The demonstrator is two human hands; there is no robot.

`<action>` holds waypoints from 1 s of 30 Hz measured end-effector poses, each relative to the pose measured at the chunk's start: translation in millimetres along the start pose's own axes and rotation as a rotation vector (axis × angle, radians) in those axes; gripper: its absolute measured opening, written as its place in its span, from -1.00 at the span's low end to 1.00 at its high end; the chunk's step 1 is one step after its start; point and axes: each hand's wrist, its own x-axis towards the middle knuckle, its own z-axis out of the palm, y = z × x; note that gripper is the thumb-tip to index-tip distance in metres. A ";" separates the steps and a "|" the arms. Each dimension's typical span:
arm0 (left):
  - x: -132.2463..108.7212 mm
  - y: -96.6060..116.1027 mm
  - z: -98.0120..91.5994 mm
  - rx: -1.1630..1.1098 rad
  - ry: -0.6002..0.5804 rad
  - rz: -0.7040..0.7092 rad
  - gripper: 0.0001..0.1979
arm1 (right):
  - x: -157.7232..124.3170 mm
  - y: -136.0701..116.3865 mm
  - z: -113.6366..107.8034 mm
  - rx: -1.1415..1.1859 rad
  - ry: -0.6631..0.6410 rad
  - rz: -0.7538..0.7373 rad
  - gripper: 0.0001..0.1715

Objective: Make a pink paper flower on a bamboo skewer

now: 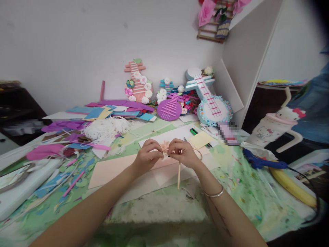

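My left hand [149, 156] is closed in a pinch, its thumb and fingertips at a small pale piece that I cannot make out clearly. Close beside it, my right hand [183, 152] has its fingers curled together, and a thin wooden stick [179, 176] sticks out downward from under it. Just behind the fingertips shows a frilly peach paper shape [165, 145], partly hidden by both hands. Beneath them lies a long peach foam or card sheet [110, 169] over white paper. Scissors, with part of a handle loop [200, 154] showing, lie behind the right wrist.
Stacked coloured sheets [100, 111] and tangled white string [106, 128] lie at the left. Decorated lute-shaped crafts [169, 108] lean against the wall. To the right are a blue glue gun [262, 161], a banana [293, 187] and a handled tumbler [267, 130].
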 end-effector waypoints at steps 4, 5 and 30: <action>-2.4 -1.0 2.1 -0.013 -0.018 -0.078 -0.90 | -0.3 -2.2 0.4 -0.010 0.000 -0.009 -0.95; -2.7 -1.3 2.4 -0.030 -0.028 -0.108 -0.93 | -0.7 -2.6 0.6 -0.012 -0.002 -0.006 -0.94; -1.7 10.3 10.2 -0.339 -0.126 -0.612 -0.90 | -2.0 -8.2 4.7 -0.015 -0.148 0.229 -0.76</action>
